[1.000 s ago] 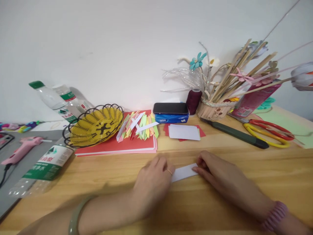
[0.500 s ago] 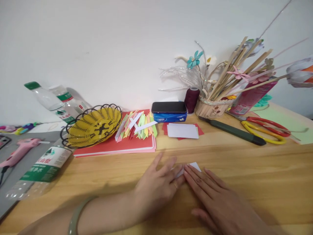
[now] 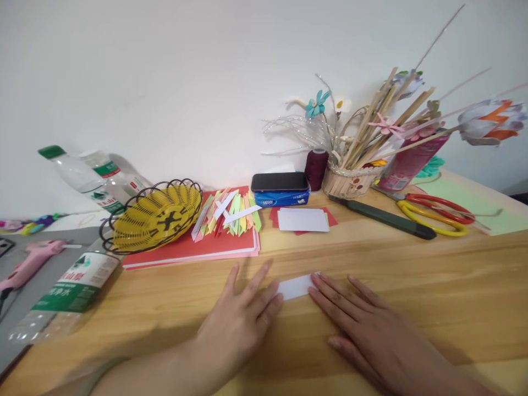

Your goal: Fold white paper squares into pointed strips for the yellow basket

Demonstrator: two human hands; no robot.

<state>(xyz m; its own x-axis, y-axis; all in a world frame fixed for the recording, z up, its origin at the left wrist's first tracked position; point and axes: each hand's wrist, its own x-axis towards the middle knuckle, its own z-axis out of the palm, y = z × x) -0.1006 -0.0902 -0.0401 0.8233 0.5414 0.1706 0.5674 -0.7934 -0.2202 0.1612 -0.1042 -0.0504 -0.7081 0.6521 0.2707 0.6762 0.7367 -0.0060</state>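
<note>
Head view: left hand (image 3: 237,322) and right hand (image 3: 363,324), both flat with fingers spread, now drawn slightly apart from their close meeting half a second ago, uncovering more of the folded white paper strip (image 3: 295,286). Fold apparently being pressed. Strip small, narrow, flat on wooden table (image 3: 412,275), between the fingertips, touched at each end.

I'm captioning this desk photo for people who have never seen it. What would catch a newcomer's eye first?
Front and centre, the left hand and right hand lie flat on the wooden table, fingertips at either end of a small white paper strip. Behind to the left, a yellow wire basket sits beside a fan of coloured paper strips on red sheets. At the back right, a stick holder bristles with wooden sticks and paper flowers.
</note>
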